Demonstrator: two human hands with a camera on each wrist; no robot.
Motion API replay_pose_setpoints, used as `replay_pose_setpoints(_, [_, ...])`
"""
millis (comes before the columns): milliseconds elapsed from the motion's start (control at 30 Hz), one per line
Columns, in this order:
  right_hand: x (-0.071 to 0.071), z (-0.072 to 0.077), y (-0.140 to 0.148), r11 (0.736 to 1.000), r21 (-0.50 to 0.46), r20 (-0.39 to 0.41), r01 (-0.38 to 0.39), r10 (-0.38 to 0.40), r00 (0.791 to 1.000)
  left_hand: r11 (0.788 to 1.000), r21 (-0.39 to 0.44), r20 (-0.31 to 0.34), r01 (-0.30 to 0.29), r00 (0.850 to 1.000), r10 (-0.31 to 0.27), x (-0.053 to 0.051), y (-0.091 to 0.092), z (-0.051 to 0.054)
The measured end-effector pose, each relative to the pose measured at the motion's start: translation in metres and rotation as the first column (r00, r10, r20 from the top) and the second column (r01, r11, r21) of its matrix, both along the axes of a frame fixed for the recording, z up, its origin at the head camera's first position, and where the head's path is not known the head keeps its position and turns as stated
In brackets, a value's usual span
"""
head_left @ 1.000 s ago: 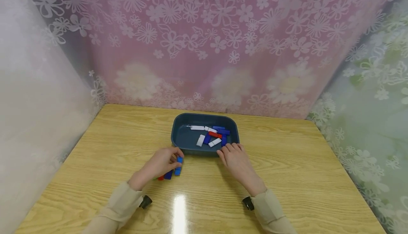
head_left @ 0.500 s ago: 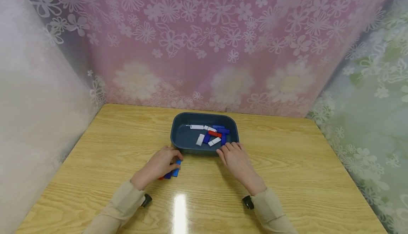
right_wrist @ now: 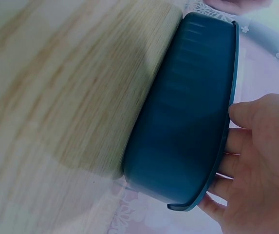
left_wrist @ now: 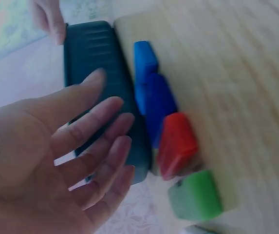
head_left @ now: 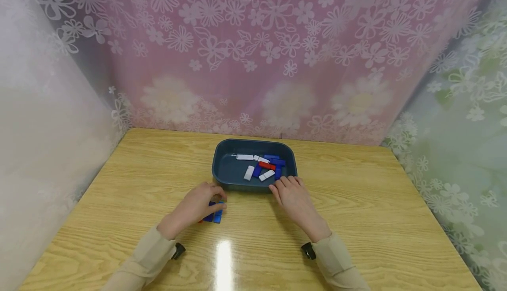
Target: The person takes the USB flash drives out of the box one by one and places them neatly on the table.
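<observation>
My left hand hovers over a row of capped sticks, which look like USB sticks, with its fingers loosely bent and nothing between them. The row holds a light blue stick, a dark blue stick, a red stick and a green stick. In the head view the hand partly hides the row. My right hand grips the near right rim of the dark teal plastic bin, its thumb on the outside and its fingers over the edge.
Inside the bin lie several white sticks, blue sticks and a red stick, mostly toward the right. The wooden table ends at a pink floral curtain behind the bin.
My left hand has set the light blue stick down beside the dark blue one, a little nearer to me, and loosened its fingers. The right hand stays on the bin's rim.
</observation>
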State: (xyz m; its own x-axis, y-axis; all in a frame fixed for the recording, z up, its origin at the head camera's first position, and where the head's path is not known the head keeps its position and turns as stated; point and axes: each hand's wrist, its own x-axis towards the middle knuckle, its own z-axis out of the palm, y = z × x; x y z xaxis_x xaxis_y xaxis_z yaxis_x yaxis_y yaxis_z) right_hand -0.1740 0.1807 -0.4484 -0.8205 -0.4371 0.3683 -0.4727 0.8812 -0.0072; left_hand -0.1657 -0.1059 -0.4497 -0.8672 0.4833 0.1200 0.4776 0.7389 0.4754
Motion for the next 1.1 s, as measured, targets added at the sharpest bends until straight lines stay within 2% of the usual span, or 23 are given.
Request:
replay_pose_setpoints(167, [0.000,-0.001,0.000,1.000,-0.004,0.008,0.004,-0.004,1.000,0.996,0.088,-0.028,-0.023,0.999,0.026,-0.003,0.000,0.011])
replay_pose_setpoints(333, [-0.001,-0.002,0.001,1.000,0.001,-0.001,0.003,-0.003,1.000,0.991,0.124,-0.075,-0.041,0.996,0.050,-0.007,0.002,0.024])
replay_pose_setpoints(433, [-0.001,-0.002,0.001,1.000,0.002,-0.013,-0.004,0.004,1.000,0.989,0.138,-0.097,-0.051,0.993,0.065,-0.013,0.007,0.033])
replay_pose_setpoints(600, [-0.002,-0.003,0.001,1.000,0.006,-0.013,-0.004,0.004,1.000,0.990,0.132,-0.145,-0.054,0.987,0.073,-0.032,0.018,0.044])
replay_pose_setpoints(733, [-0.002,-0.003,0.002,1.000,0.007,-0.003,0.002,-0.002,1.000,0.992,0.110,-0.151,-0.056,0.986,0.073,-0.051,0.030,0.048])
replay_pose_setpoints(900, [-0.002,-0.001,0.001,1.000,0.012,0.016,0.014,-0.014,1.000,0.995,0.061,-0.132,-0.074,0.988,0.081,-0.071,0.045,0.047])
replay_pose_setpoints(1100, [-0.002,0.001,0.000,0.999,0.033,0.054,0.037,-0.039,0.998,0.998,-0.015,-0.114,-0.065,0.991,0.063,-0.088,0.057,0.042])
